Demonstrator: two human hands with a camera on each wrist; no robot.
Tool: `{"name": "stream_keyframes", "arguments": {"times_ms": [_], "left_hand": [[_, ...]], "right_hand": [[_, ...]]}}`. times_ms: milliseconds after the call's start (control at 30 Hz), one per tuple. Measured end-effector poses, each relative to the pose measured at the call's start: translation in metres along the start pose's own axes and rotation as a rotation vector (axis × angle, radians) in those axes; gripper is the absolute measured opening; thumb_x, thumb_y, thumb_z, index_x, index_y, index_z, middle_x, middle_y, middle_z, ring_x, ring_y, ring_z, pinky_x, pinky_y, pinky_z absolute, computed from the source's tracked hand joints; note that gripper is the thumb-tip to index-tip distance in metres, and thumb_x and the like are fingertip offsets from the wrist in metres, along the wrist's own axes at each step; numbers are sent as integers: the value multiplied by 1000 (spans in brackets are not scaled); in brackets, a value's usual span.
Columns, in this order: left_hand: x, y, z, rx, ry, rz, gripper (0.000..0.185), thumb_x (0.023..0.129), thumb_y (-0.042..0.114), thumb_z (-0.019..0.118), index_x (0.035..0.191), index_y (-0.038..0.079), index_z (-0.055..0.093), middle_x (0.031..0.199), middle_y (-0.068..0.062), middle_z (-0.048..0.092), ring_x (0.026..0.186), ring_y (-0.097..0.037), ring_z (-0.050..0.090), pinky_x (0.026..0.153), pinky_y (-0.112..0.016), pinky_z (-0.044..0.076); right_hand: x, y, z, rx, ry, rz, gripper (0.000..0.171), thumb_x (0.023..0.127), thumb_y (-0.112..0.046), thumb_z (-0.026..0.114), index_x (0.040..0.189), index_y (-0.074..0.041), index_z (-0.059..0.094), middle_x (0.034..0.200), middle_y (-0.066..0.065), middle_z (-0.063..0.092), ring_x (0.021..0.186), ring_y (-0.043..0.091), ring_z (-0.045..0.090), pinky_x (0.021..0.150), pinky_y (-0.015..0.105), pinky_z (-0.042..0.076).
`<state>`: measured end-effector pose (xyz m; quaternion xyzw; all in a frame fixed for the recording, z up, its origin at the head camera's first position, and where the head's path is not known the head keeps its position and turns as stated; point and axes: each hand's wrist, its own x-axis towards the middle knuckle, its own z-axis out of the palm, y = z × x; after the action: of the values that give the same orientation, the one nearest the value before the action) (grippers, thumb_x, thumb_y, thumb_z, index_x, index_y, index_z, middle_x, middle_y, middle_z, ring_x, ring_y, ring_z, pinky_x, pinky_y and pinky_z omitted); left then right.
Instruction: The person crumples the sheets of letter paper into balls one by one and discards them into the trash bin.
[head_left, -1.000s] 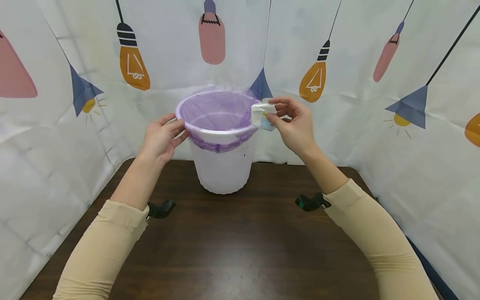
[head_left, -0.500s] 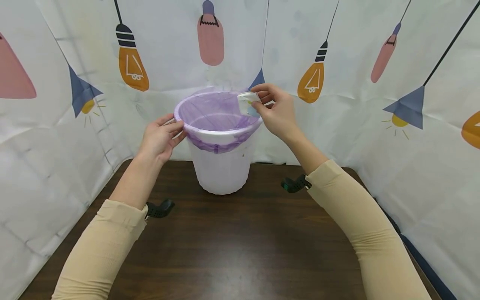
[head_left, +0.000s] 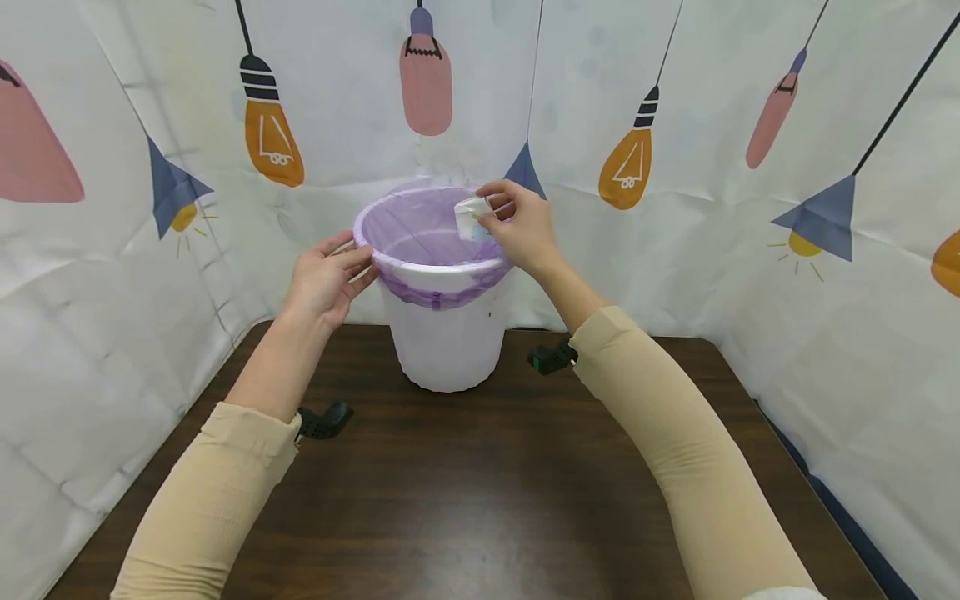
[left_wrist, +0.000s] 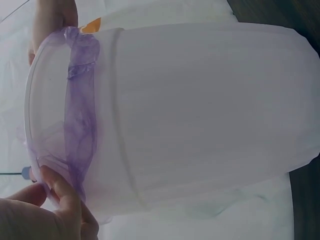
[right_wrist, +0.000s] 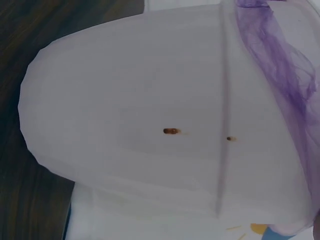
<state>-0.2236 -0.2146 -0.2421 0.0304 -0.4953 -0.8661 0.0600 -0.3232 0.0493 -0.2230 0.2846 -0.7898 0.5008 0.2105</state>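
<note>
A white trash bin (head_left: pixel 450 333) stands at the back of the table, lined with a purple plastic bag (head_left: pixel 416 225) folded down over its rim. My left hand (head_left: pixel 322 279) rests its nearly straight fingers on the left side of the rim, from outside. Over the bin's right part, my right hand (head_left: pixel 517 225) pinches a small white packet (head_left: pixel 468 218) with blue and yellow-green print between thumb and fingers. The packet is above the bin's mouth. In the left wrist view, the left fingers (left_wrist: pixel 62 192) touch the rim. The right wrist view shows mostly the bin's side (right_wrist: pixel 125 115).
The dark brown wooden table (head_left: pixel 450 483) runs from the bin to the near edge. A white cloth (head_left: pixel 360 100) printed with lamps and bulbs hangs behind and on both sides. Brown marks (right_wrist: pixel 172 131) show on the bin's side.
My right hand has moved left with the packet, from beside the bin's right rim to above its mouth. The left hand has stayed on the rim.
</note>
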Motion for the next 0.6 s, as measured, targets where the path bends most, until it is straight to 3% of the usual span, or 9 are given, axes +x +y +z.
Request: {"name": "stream_keyframes", "arguments": {"times_ms": [133,333,500,600], "left_hand": [[0,-1,3,-12,-11,4,72,98,-10,61,159,-2,24,120,-9,56,95,-16,66,80,-26,58],[1,-3,4,21,-15,14,69,99,-7,60,159,-2,26,124,-10,55,94,-14,66,81,-25,58],[-1,-6,1,155,9,39,67,102,5,63,159,0,29,138,-11,49,99,-13,63,88,-24,54],[-4,-13,-6,319,29,91,62,104,16,63,157,3,34,135,-8,49,102,-15,58,91,-25,53]], "right_hand": [[-1,2,0,-2,-59,19,32,90,-6,79,121,-7,71,106,10,71,91,22,70,74,30,58],[-4,2,-10,11,-101,-30,38,91,-19,81,125,-7,68,122,6,70,113,17,63,95,37,52],[-12,0,-29,-28,-60,-92,30,95,-14,75,121,-1,69,118,10,69,111,22,62,96,45,51],[-20,5,-49,-89,-56,-123,26,96,-10,71,119,2,68,117,16,68,109,27,61,94,46,52]]}}
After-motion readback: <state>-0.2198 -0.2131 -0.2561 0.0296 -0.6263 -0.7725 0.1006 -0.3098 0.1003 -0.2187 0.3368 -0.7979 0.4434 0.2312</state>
